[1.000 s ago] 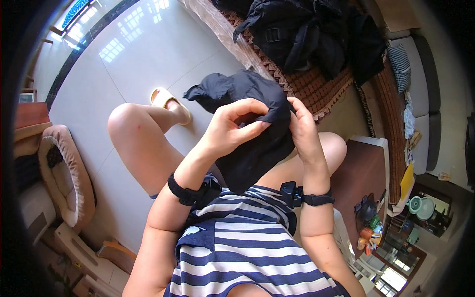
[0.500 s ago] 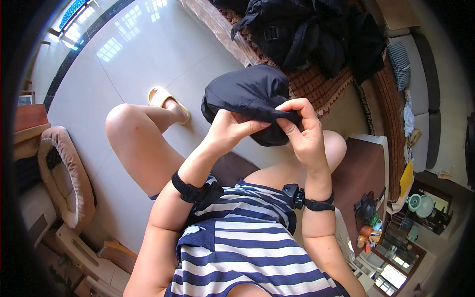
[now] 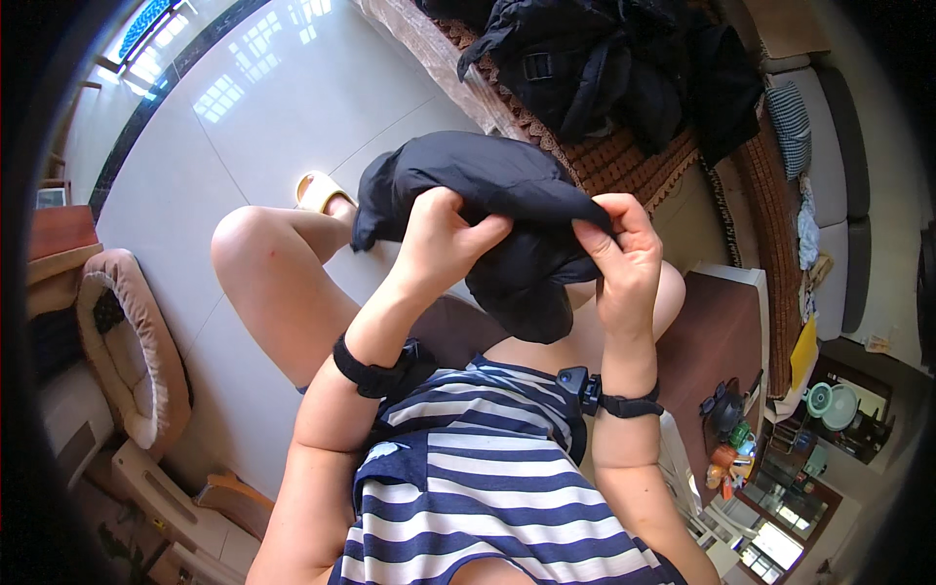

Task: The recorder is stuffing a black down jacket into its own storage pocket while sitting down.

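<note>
A soft black cloth piece (image 3: pixel 473 161), crumpled and partly folded over, hangs between my hands above my lap. Whether it is a garment or a bag I cannot make out. My left hand (image 3: pixel 448 244) pinches its near edge between thumb and fingers. At the right end of that same edge, my right hand (image 3: pixel 624 242) has thumb and forefinger closed on the fabric. The edge is drawn out between the two hands, and a lower part of the cloth droops toward my thighs. Each of my wrists wears a black strap with a small device.
Beyond the cloth, a black fabric heap (image 3: pixel 604 68) with a buckle lies on a brown woven seat mat (image 3: pixel 624 175). A brown-topped table (image 3: pixel 707 361) stands right, bearing small items. Left on the tiled floor is a padded pet bed (image 3: pixel 156 361). My foot wears a yellow slipper (image 3: pixel 317 190).
My hands have moved apart, stretching the edge between them. The black cloth has opened out wider, spreading to the left and hanging lower in the middle.
</note>
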{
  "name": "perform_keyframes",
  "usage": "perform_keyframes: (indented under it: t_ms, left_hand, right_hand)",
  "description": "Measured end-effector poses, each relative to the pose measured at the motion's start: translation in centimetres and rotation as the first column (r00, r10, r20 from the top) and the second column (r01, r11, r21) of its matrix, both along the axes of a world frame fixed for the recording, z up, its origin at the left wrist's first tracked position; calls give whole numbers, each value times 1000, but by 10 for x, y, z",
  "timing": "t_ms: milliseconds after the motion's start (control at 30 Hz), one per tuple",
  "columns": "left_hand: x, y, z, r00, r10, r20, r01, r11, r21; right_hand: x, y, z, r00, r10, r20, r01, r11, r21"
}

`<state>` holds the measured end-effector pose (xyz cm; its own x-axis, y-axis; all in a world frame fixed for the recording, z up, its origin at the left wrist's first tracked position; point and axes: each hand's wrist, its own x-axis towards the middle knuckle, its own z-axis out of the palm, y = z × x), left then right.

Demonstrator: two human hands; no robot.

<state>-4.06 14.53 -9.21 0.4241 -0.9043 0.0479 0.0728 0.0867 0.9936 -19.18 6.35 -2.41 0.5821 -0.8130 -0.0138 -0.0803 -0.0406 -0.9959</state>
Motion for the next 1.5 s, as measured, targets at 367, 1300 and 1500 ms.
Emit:
perform_keyframes:
  t_ms: [367, 1300, 1500]
  left_hand:
    - [-8, 3, -4, 959, -103, -264, 109, 994, 10]
    - [4, -11, -7, 986, -41, -162, 44, 999, 17]
    - [0, -7, -2, 836, 88, -542, -136, 990, -48]
  right_hand:
    - [19, 2, -17, 999, 12, -43, -18, 989, -150]
    - [36, -11, -20, 999, 20, -39, -21, 999, -43]
    - [-2, -21, -25, 998, 34, -56, -24, 985, 169]
